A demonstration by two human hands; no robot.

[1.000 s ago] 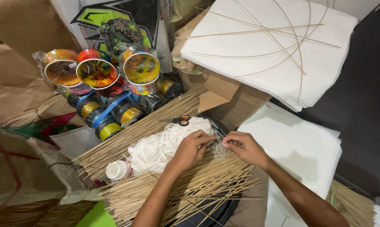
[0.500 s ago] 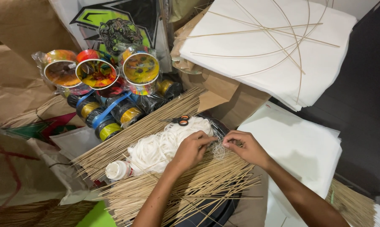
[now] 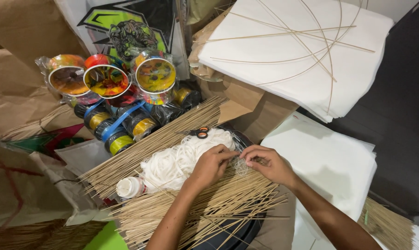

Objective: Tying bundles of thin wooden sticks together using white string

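Both hands meet over the work: our left hand and right hand each pinch fine whitish thread between fingertips, the tangle sitting directly between them, touching both. Neither hand is nearer; the thread runs left to right across the gap. Beneath, thin bamboo sticks lie in a loose sheaf, pale, dry and straight, their long axis slanting from lower left to upper right over a dark round tray. Just beyond our left hand a soft heap of white cord rests against a small white bottle, with orange-handled scissors at its far edge. Farther off we see glossy, multicoloured thread spools, wrapped in clear plastic, and stacked white paper sheets crossed by bowed sticks.
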